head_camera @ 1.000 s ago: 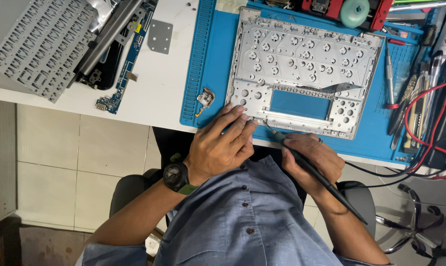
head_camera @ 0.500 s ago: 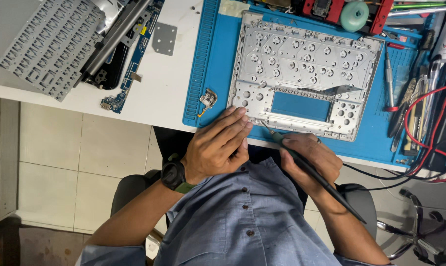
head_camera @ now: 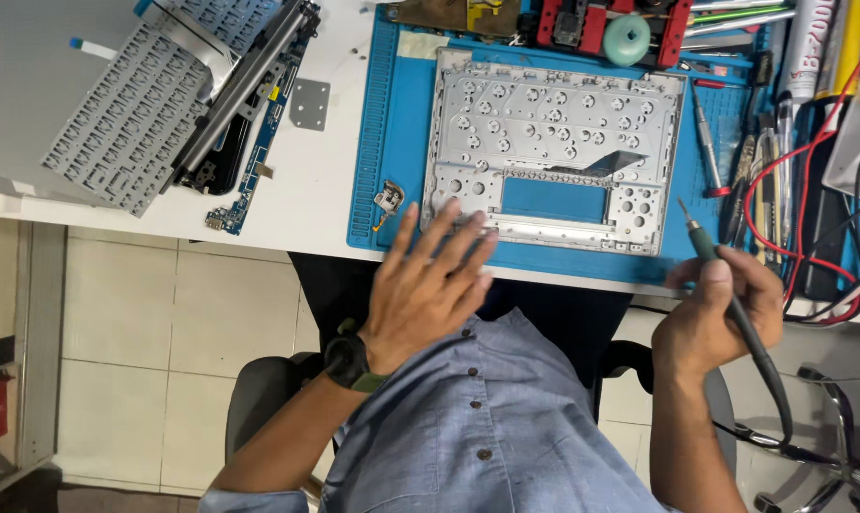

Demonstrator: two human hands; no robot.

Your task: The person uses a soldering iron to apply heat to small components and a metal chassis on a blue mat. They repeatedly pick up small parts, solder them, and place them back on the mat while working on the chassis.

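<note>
frame: grey metal keyboard frame [head_camera: 555, 152] is lying flat on the blue mat [head_camera: 392, 123], middle of the bench, long side running left-right, rectangular cutout at its near middle.
left hand: left hand [head_camera: 420, 290] is hovering at the frame's near-left corner, fingers [head_camera: 449, 237] spread apart and straight, tips lying over the frame's near edge; holding nothing. Cannot tell if the tips are pressing down.
right hand: right hand [head_camera: 719, 313] is sitting off the frame's near-right corner, fingers curled tight around a thin green-handled iron [head_camera: 710, 249], tip pointing far-left, clear of the frame.
cable: the iron's dark cord [head_camera: 772, 399] is running back past the wrist to the near right.
edges: mat's near edge is sitting just inside the white bench edge [head_camera: 306, 242]; both hands are straddling it.
room left: loose small part [head_camera: 388, 199] on the mat beside the left hand; keyboard sheet [head_camera: 126, 119] and circuit strip [head_camera: 259, 152] well apart, far left.
room right: crowded, hand tools [head_camera: 724, 142] and red wires [head_camera: 781, 180] just beside the frame.
</note>
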